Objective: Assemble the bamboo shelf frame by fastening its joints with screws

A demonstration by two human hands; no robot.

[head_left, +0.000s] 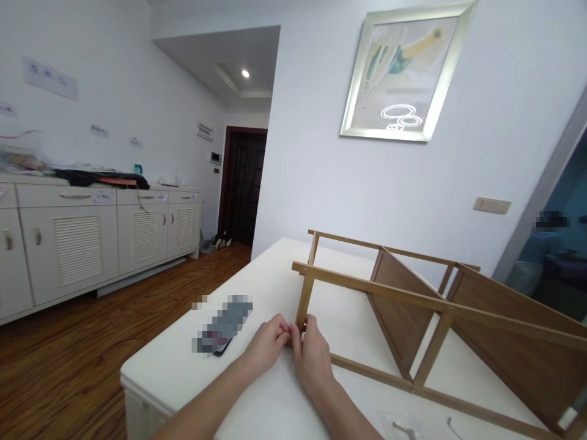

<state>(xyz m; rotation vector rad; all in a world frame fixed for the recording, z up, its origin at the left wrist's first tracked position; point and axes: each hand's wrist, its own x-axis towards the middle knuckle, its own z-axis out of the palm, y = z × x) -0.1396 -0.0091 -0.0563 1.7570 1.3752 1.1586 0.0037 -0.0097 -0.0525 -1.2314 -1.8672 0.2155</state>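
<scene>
A wooden shelf frame [413,293] lies on its side on a white table [174,366], with two brown panels set between light wooden rails. My left hand [267,343] and my right hand [312,354] meet at the frame's near lower corner. The fingers of both hands are pinched together at the foot of the short upright post [303,299]. What they pinch is too small to make out.
A dark flat object [222,327] lies on the table left of my hands. A small bag of metal hardware [403,428] sits at the near edge. White cabinets [92,238] line the left wall across a wooden floor. A framed picture [403,70] hangs above.
</scene>
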